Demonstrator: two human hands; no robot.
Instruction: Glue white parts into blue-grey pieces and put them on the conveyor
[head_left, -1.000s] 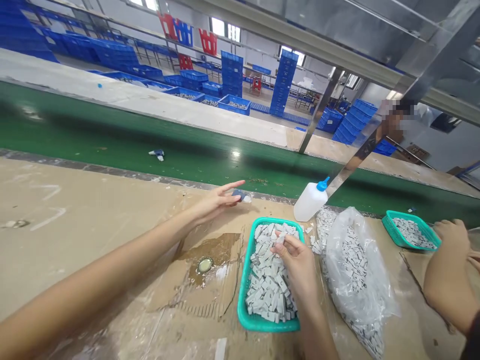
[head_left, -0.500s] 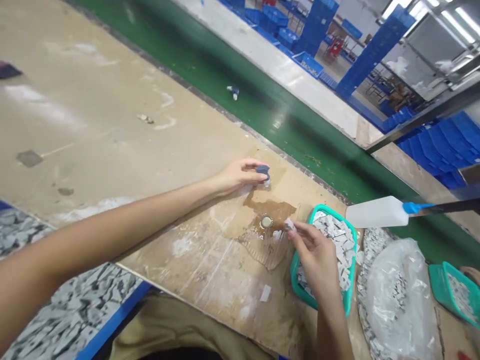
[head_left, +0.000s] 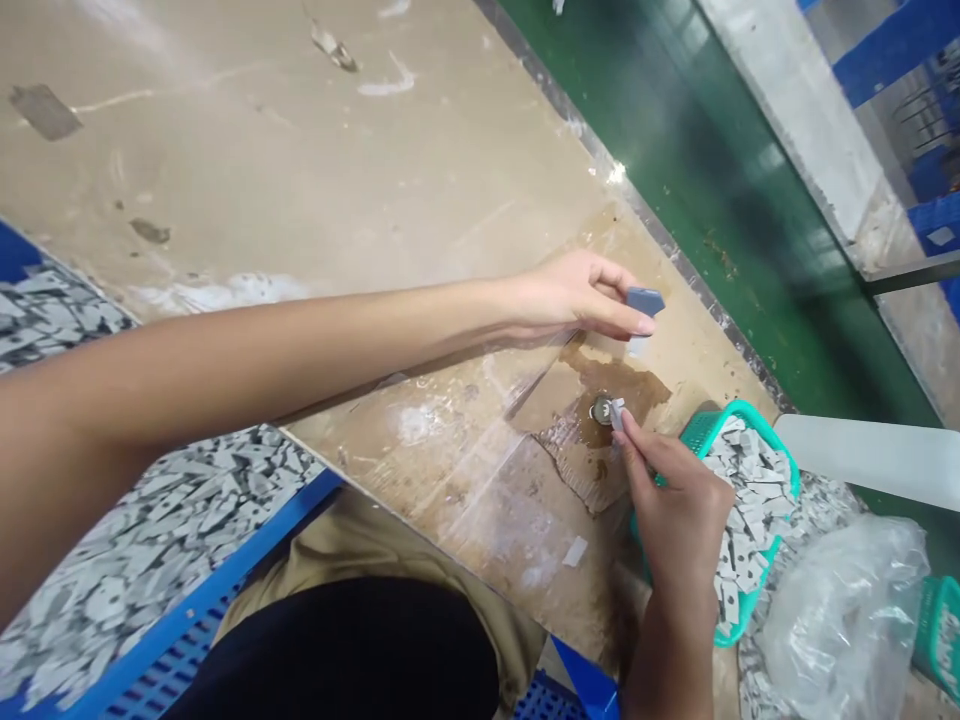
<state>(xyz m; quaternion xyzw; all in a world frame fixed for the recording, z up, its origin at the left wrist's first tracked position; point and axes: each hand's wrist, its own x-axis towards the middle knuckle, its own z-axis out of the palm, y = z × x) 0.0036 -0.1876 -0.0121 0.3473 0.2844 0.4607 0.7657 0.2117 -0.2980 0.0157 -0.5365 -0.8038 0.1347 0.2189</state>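
Note:
My left hand (head_left: 574, 300) grips a flat blue-grey piece (head_left: 645, 300) between its fingers, with a small white part (head_left: 637, 346) showing below it. My right hand (head_left: 679, 525) pinches a small pale grey piece (head_left: 617, 414) between finger and thumb. That piece is right by a small round metal cap (head_left: 601, 408), which sits on a brown-stained cardboard patch (head_left: 600, 470). I cannot tell whether the two touch. Behind my right hand stands a teal mesh basket (head_left: 739, 418) heaped with pale grey pieces.
A white plastic bottle (head_left: 862, 460) lies at the right, above a clear bag (head_left: 844, 625) of grey pieces. A green conveyor belt (head_left: 720, 170) runs along the tan bench (head_left: 225, 170). At lower left, a blue crate (head_left: 225, 570) holds many grey pieces.
My view has swung further left and down. My left hand has moved toward the round cap with the blue-grey piece, and my right hand has brought the pale piece to the cap.

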